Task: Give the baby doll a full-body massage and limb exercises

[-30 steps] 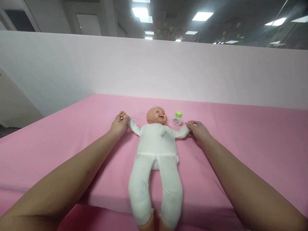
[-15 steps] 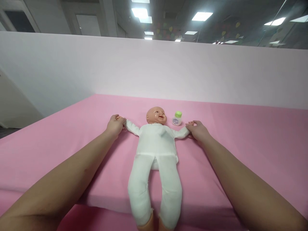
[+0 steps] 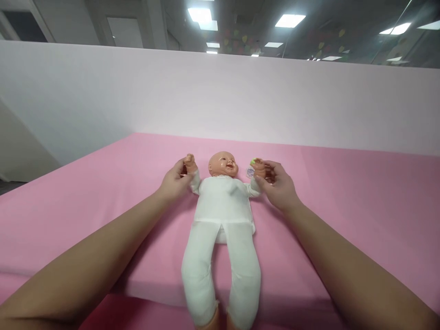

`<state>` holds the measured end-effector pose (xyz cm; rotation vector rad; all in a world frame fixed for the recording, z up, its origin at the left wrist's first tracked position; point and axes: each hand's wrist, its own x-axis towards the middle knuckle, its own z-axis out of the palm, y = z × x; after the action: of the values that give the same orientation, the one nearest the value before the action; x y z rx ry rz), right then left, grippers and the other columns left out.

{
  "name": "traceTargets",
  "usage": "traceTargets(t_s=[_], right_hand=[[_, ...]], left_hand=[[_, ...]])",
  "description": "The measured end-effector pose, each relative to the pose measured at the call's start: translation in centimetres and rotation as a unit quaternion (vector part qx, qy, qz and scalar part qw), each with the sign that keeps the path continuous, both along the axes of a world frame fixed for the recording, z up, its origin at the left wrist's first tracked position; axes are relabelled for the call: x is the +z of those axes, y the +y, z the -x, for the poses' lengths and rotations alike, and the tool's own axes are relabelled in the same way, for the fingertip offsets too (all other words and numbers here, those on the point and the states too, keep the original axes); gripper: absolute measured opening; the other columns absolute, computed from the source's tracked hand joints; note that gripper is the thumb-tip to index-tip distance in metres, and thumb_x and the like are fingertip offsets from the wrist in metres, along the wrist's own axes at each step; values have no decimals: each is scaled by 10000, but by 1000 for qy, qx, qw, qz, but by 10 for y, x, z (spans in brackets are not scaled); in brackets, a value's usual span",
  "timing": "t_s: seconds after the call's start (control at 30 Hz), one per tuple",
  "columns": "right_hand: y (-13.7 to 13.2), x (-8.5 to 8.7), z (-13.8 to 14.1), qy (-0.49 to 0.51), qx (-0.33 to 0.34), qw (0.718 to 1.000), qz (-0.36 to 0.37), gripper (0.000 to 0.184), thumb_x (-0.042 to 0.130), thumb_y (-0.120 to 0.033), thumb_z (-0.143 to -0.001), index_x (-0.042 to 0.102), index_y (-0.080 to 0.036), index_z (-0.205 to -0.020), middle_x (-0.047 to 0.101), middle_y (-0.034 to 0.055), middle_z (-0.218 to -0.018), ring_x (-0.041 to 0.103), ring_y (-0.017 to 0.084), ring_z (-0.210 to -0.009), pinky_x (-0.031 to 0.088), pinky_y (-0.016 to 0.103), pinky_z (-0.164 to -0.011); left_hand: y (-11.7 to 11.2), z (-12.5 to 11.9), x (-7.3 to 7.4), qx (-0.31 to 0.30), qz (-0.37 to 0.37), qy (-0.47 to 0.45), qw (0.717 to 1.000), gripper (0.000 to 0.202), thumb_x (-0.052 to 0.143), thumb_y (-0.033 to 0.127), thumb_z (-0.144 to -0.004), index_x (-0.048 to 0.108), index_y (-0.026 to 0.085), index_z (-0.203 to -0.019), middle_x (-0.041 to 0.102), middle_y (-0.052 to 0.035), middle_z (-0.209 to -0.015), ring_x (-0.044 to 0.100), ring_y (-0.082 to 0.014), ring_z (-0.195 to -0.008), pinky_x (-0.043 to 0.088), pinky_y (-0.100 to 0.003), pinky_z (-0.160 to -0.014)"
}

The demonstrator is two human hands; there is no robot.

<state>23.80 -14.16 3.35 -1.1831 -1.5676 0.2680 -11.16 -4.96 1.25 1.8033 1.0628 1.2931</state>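
A baby doll point(image 3: 224, 201) in white cloth clothing lies on its back on a pink-covered table point(image 3: 103, 183), head away from me. My left hand point(image 3: 177, 178) is closed around the doll's hand and wrist on the left side, which is raised. On the other side, my right hand point(image 3: 279, 183) grips the doll's other wrist, also lifted, thumb against the white sleeve. Just behind that doll hand stands a small bottle point(image 3: 250, 172) with a green cap, mostly covered from view.
A white partition wall point(image 3: 220, 96) runs along the back of the table. Glass with reflected ceiling lights shows above it. The near edge of the pink cloth hangs down around the doll's lower legs.
Both my hands have moved inward, bringing the doll's arms from stretched out sideways to bent upward beside its head. The doll's hand now covers much of the bottle.
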Motion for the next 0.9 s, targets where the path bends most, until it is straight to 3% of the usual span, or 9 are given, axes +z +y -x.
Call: traceTargets(t_s=[0.1, 0.2, 0.3, 0.47, 0.73, 0.9], right_hand=[[-10, 6, 18, -108, 38, 993, 26, 391, 692, -390, -971, 630, -335, -1353, 732, 26, -1254, 702, 257, -1055, 581, 408, -867], [-16, 11, 32, -212, 106, 970, 49, 246, 630, -354, -1017, 726, -360, -1243, 768, -6, -1127, 699, 241, -1000, 556, 388, -864], [-18, 13, 38, -241, 147, 958, 58, 228, 624, -298, -1014, 756, -354, -1192, 776, -14, -1072, 699, 233, -985, 544, 375, -871], [-17, 12, 36, -215, 148, 962, 76, 256, 640, -286, -999, 754, -348, -1221, 774, -13, -1101, 705, 222, -973, 553, 359, -860], [-20, 13, 39, -206, 131, 965, 93, 291, 651, -326, -981, 752, -361, -1252, 778, -2, -1113, 708, 244, -959, 573, 380, -841], [-18, 10, 36, -203, 103, 969, 98, 345, 668, -300, -960, 718, -361, -1296, 769, -15, -1142, 702, 224, -942, 559, 356, -796]], left_hand=[[-17, -13, 5, -49, -72, 155, 984, 558, 571, 352, -934, 548, 325, -1490, 699, -45, -1291, 651, -277, -1151, 516, -424, -984], [-26, -21, 7, -89, -154, 313, 933, 608, 581, 362, -936, 515, 351, -1540, 671, -33, -1381, 598, -308, -1267, 413, -482, -1129], [-29, -22, 9, -80, -177, 392, 899, 627, 547, 436, -972, 446, 366, -1587, 645, -36, -1424, 561, -315, -1318, 362, -508, -1165], [-31, -21, 12, -76, -170, 413, 891, 641, 467, 625, -1005, 434, 368, -1592, 622, -47, -1449, 547, -318, -1324, 374, -506, -1142], [-33, -27, 8, -50, -147, 370, 916, 553, 414, 625, -1031, 523, 395, -1521, 663, -32, -1394, 581, -292, -1293, 413, -484, -1128], [-33, -29, 8, -45, -129, 346, 928, 570, 426, 614, -1026, 501, 379, -1540, 654, -26, -1416, 592, -286, -1293, 459, -457, -1100]])
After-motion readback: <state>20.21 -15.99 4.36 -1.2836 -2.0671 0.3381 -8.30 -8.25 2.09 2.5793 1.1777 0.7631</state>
